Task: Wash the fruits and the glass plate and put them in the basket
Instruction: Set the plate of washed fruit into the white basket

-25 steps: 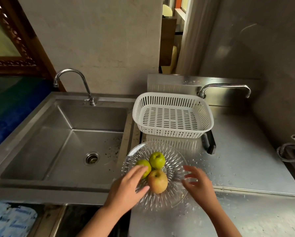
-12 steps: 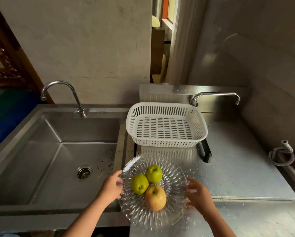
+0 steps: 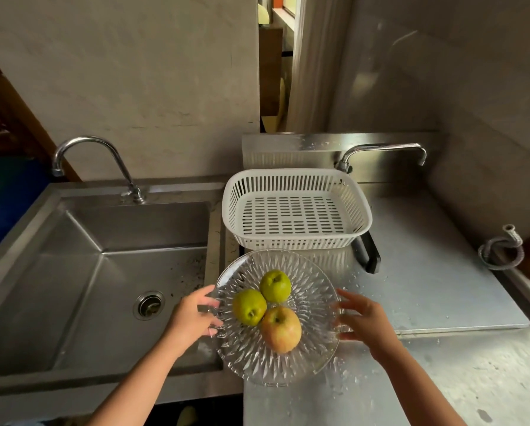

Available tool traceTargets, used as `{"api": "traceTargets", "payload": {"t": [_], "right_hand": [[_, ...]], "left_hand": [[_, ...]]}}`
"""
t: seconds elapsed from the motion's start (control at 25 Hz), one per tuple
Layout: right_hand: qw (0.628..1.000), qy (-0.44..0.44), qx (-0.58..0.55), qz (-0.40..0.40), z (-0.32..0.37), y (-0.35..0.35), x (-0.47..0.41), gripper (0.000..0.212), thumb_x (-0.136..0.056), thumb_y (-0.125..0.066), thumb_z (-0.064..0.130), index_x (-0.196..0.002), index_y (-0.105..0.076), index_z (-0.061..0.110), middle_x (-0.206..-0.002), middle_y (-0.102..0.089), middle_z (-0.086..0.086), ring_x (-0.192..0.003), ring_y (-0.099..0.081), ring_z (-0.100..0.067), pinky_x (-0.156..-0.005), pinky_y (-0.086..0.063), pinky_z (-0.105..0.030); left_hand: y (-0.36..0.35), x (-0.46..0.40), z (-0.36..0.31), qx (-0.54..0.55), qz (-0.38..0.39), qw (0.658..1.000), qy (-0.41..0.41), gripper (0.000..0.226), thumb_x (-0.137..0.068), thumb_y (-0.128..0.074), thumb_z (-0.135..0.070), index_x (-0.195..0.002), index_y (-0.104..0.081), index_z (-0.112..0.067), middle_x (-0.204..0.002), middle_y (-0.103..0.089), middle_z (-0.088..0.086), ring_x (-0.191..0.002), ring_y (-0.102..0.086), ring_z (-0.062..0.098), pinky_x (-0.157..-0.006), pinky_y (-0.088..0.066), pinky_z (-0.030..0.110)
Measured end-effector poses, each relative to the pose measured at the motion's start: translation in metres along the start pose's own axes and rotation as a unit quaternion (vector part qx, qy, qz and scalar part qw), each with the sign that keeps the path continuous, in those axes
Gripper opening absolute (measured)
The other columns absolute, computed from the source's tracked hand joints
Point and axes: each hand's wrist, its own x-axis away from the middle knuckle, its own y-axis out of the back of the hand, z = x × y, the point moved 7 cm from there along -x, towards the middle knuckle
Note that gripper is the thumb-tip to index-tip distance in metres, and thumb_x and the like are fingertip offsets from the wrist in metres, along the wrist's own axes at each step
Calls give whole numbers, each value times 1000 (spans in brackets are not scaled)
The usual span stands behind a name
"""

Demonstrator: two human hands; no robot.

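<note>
Hands had shifted from hovering over the fruit to taking the plate itself. A second before, the left hand point(image 3: 193, 318) lay across the apples and the right hand point(image 3: 365, 322) hung open near the rim; by this moment each had moved out to an opposite side of the glass plate point(image 3: 312, 358). The left grip was closed on the plate's left rim, fingers curled around the edge. The right grip looked looser, fingers spread and bent against the right rim, touching it; whether they had truly closed on the glass could not be told.

The plate sat at the front left of the steel surface point(image 3: 442, 302), its left edge overhanging toward the sink point(image 3: 88, 272), and whether it had lifted clear could not be told. On it rested two green apples point(image 3: 249, 306), touching each other, and one red-yellow apple point(image 3: 281, 329) just in front of them. The white basket point(image 3: 297, 241) stood just behind the plate, nothing in it.

Judging by this two-sided hold, the plate and fruit were probably about to be carried together to the sink under the tap point(image 3: 85, 149). Washing had not begun, and nothing was yet in the basket. The apples lay loose, so a tilt might roll them off.
</note>
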Motion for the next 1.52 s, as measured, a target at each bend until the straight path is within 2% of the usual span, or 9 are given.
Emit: {"api": "traceTargets", "payload": {"t": [0.12,0.2,0.4,0.64,0.88,1.0,1.24,1.44,1.52], "right_hand": [[1000,19,-12,17,21,5,6,54,-80,-55,-14,-126,-53,14,-95,-67,-6,-67,-65,-20,-51,-58,-29],[999,34,-19,26,39,10,10,53,-81,-55,-14,-125,-54,15,-95,-68,-6,-67,-65,-21,-53,-59,-29],[997,60,-18,40,81,27,13,50,-82,-54,-12,-124,-55,17,-101,-68,-10,-73,-67,-25,-54,-60,-32],[997,59,-32,38,132,44,-17,51,-80,-52,-18,-123,-55,9,-94,-67,-10,-55,-67,-14,-46,-55,-26],[997,72,-5,11,183,54,-74,53,-81,-45,-20,-128,-49,5,-95,-62,-14,-64,-62,-22,-48,-59,-28],[998,61,18,3,188,52,-110,55,-81,-43,-20,-129,-47,5,-90,-63,-11,-63,-61,-21,-53,-58,-33],[998,19,61,-1,174,43,-167,59,-78,-47,-21,-129,-48,7,-84,-65,-5,-63,-64,-18,-46,-58,-27],[997,12,77,-15,163,42,-196,54,-81,-48,-17,-128,-51,11,-85,-68,-5,-60,-66,-17,-48,-59,-28],[996,8,84,-14,158,41,-201,55,-80,-48,-17,-128,-50,10,-86,-67,-5,-60,-66,-18,-50,-60,-30]], "left_hand": [[10,6,-19,7,11,1000,-20,66,-81,-51,15,-138,-38,-14,-104,-60,-1,-73,-69,22,-59,-59,28],[16,8,-35,11,15,999,-39,65,-81,-51,14,-138,-38,-14,-103,-60,-4,-72,-70,19,-55,-57,23],[27,8,-74,27,23,997,-64,66,-79,-56,13,-137,-40,-16,-106,-61,1,-69,-71,16,-54,-56,22],[26,-23,-135,19,40,997,-67,66,-78,-57,15,-136,-40,-11,-103,-62,4,-69,-70,19,-52,-57,22],[15,-88,-193,11,32,997,-72,65,-80,-52,17,-138,-37,-8,-112,-57,12,-73,-65,22,-52,-58,24],[9,-123,-200,7,23,998,-58,67,-79,-52,19,-138,-35,-8,-110,-57,10,-74,-65,22,-55,-57,27],[0,-173,-184,-5,18,1000,-21,70,-75,-54,20,-137,-38,-8,-113,-59,13,-77,-66,23,-64,-57,32],[-5,-192,-176,-8,22,1000,-12,71,-74,-55,21,-137,-39,-7,-123,-57,19,-74,-65,22,-51,-54,26],[-7,-197,-175,-11,26,1000,-11,70,-74,-56,21,-136,-40,-8,-122,-57,18,-75,-65,22,-52,-53,26]]}}
